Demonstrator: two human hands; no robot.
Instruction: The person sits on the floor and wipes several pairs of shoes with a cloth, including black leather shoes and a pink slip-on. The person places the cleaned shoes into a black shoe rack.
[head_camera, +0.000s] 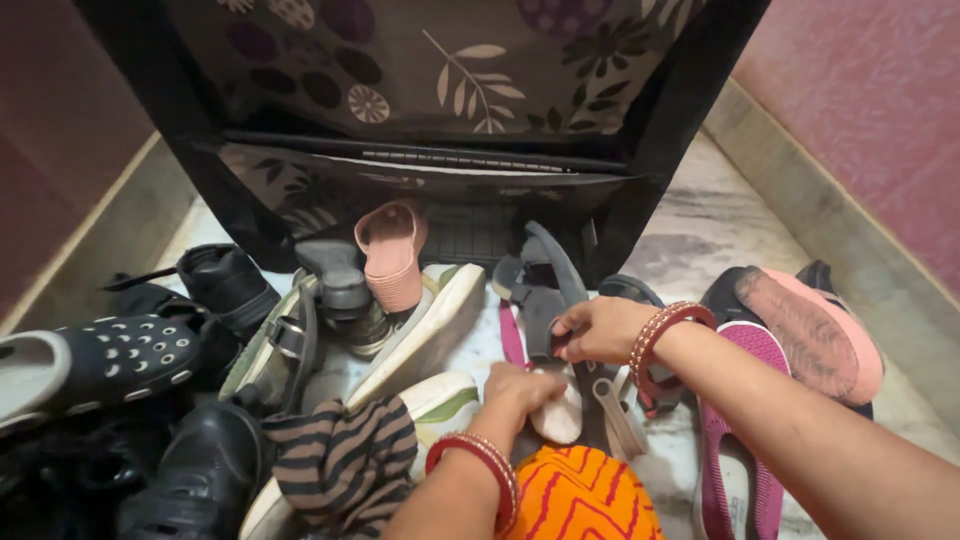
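Marble floor (720, 215) w/ a whole pile of shoes dumped in front of a black fabric shoe rack (440, 110) w/ a leaf and flower print, which sits at the far edge of the floor between two pink walls. Right hand (600, 330) is curled over a grey strappy sandal (545, 295) lying about mid-floor, just in front of the rack's bottom edge, fingers closed on its straps. Left hand (520, 390) is right below it, closer to the person, fingers bent down onto a white shoe (558, 415); looks like it's gripping it but can't tell 100% bc the hand covers the contact. Both wrists have red bangles. Hands are near each other but not touching.

Other stuff around: pink sandal (392, 250) standing on end against the rack, white sneaker w/ green trim (430, 330) tilted on its side to the left of the hands, black clog w/ holes (125, 355) toward the left edge, black leather shoe (195, 470) at the near left corner, magenta slip-on (745, 440) on the right side, and a pink-soled shoe (815, 335) flipped sole-up beyond it. Striped brown cloth (335, 455) and orange fabric (580, 495) at the near edge.
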